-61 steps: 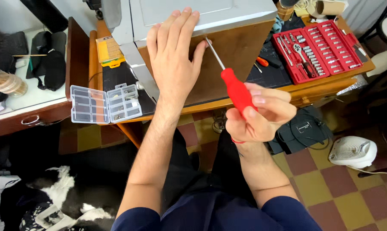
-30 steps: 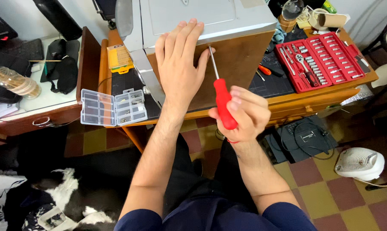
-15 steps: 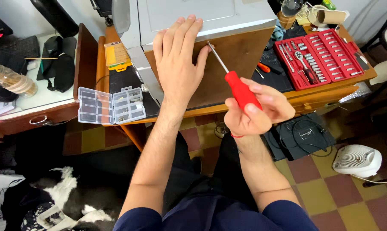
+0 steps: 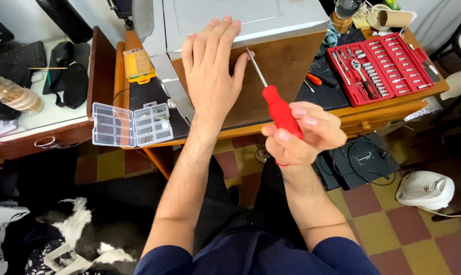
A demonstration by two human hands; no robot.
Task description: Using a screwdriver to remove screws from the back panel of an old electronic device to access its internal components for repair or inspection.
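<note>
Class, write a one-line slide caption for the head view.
Left hand flat on a brown panel while the right hand holds a red screwdriver with its tip at the panel's top edge.

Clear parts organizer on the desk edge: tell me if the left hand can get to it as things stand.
Probably yes: the left hand lies flat on the brown panel, holding nothing, and the clear parts organizer sits open beside that forearm, nothing between.

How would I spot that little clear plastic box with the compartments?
Find the wooden workbench under the big grey metal case. At its front left edge, left of the person's left hand, lies the clear organiser box, open flat. Unlike the red socket case, it is see-through.
</note>
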